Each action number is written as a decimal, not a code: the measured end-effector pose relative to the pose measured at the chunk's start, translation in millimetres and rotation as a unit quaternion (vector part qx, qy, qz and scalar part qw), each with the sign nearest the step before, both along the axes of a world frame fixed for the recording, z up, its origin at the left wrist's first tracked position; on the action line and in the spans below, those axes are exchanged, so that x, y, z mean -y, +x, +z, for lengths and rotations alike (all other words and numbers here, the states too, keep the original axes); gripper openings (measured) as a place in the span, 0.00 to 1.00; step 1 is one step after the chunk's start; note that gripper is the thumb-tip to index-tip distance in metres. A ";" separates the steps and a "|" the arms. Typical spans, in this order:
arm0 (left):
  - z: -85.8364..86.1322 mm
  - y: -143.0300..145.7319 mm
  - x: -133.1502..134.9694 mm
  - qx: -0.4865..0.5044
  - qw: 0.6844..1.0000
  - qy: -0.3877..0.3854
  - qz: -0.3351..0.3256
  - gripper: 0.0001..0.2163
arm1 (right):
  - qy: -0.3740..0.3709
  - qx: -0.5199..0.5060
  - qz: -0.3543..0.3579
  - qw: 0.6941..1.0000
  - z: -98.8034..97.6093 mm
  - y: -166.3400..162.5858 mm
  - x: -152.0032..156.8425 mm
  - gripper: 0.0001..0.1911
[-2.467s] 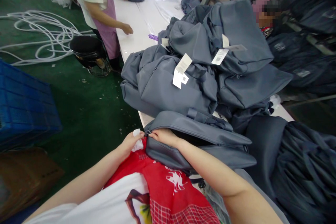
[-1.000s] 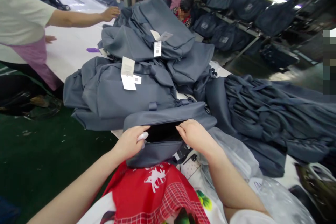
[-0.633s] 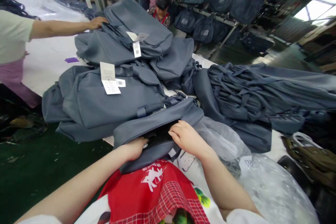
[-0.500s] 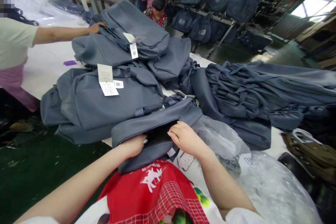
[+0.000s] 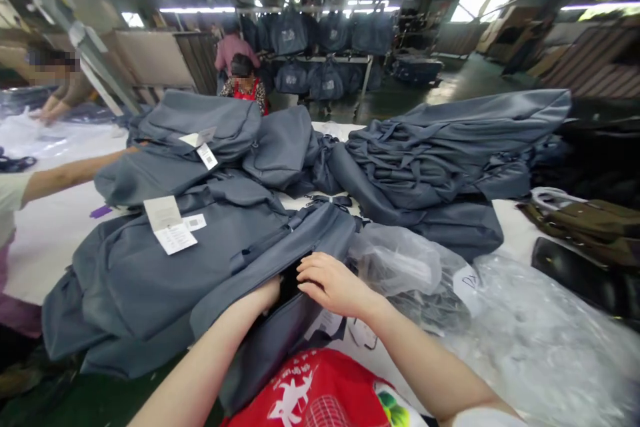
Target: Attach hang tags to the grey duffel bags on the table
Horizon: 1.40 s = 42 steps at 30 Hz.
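A dark blue-grey bag (image 5: 320, 230) lies tilted in front of me, its long opening gaping and black inside. My left hand (image 5: 270, 292) reaches into that opening, with its fingers hidden in the bag. Over the opening's right part is my right hand (image 5: 333, 283), fingers stretched out and the thumb below, with nothing visible in it. Left of this bag is a stack of similar bags (image 5: 200, 240), with a white paper tag (image 5: 170, 223) on the top one. Part of a red apron (image 5: 300, 393) shows under the bag.
More blue-grey bags (image 5: 205, 117) are piled behind, where a co-worker's arm (image 5: 75, 173) reaches in from the left. A large folded heap of bags (image 5: 450, 147) lies at the back right. Clear plastic bags (image 5: 540, 333) cover the right side, beside an olive-brown bag (image 5: 595, 227).
My view has tilted up and turned. My left hand has gone deeper into the bag. My right hand's fingers have straightened from a curl at the opening's edge, and the bag is steeper.
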<state>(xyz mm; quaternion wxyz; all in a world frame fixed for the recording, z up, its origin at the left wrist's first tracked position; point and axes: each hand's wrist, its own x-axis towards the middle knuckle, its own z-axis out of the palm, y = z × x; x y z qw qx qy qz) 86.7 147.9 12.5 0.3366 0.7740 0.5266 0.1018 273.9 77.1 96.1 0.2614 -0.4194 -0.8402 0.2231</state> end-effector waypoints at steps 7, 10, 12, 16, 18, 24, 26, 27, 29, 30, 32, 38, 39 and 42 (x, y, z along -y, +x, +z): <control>28.2 51.0 -12.3 0.067 0.997 -0.026 -0.020 0.17 | 0.073 -0.143 -0.119 0.980 -12.6 20.9 -6.7 0.10; 43.5 65.6 -3.0 0.071 0.997 -0.028 -0.029 0.19 | 0.043 -0.086 -0.259 0.961 -24.4 39.3 -31.6 0.11; 59.1 69.7 7.6 0.061 0.995 -0.032 -0.068 0.18 | -0.018 -0.029 -0.273 0.961 -29.5 50.8 -49.7 0.11; 92.9 73.5 27.1 -0.084 0.986 0.025 -0.144 0.11 | -0.122 0.007 -0.180 0.976 -31.6 66.1 -72.5 0.12; 103.7 75.5 32.4 -0.166 0.971 0.071 -0.159 0.09 | -0.149 0.011 -0.121 0.981 -31.8 70.0 -76.5 0.13; 111.3 77.6 22.6 -0.236 0.943 0.175 -0.158 0.07 | -0.227 0.082 -0.070 0.968 -34.9 67.3 -74.6 0.06; 109.1 78.7 11.4 -0.232 0.945 0.182 -0.144 0.06 | -0.209 0.109 -0.083 0.968 -34.6 62.5 -71.4 0.06; 107.2 79.8 5.2 -0.233 0.946 0.170 -0.148 0.07 | -0.189 0.122 -0.092 0.970 -34.1 59.9 -69.7 0.07; 101.5 83.2 -7.0 -0.242 0.946 0.133 -0.171 0.08 | -0.158 0.148 -0.104 0.971 -32.8 55.6 -66.4 0.09; 98.1 85.2 -12.4 -0.246 0.945 0.116 -0.184 0.09 | -0.155 0.158 -0.106 0.969 -32.2 54.1 -65.1 0.09; 91.0 89.6 -20.9 -0.243 0.943 0.095 -0.207 0.09 | -0.164 0.172 -0.110 0.965 -31.3 53.2 -63.0 0.08; 76.7 100.8 -25.8 -0.221 0.951 0.104 -0.190 0.11 | -0.219 0.018 -0.163 0.962 -33.8 62.6 -62.5 0.12; 75.7 101.7 -24.6 -0.216 0.953 0.109 -0.181 0.11 | -0.229 -0.033 -0.171 0.958 -34.0 64.6 -62.9 0.13; 76.2 100.7 -23.0 -0.198 0.961 0.118 -0.153 0.09 | -0.215 -0.131 -0.141 0.957 -31.8 70.3 -64.6 0.14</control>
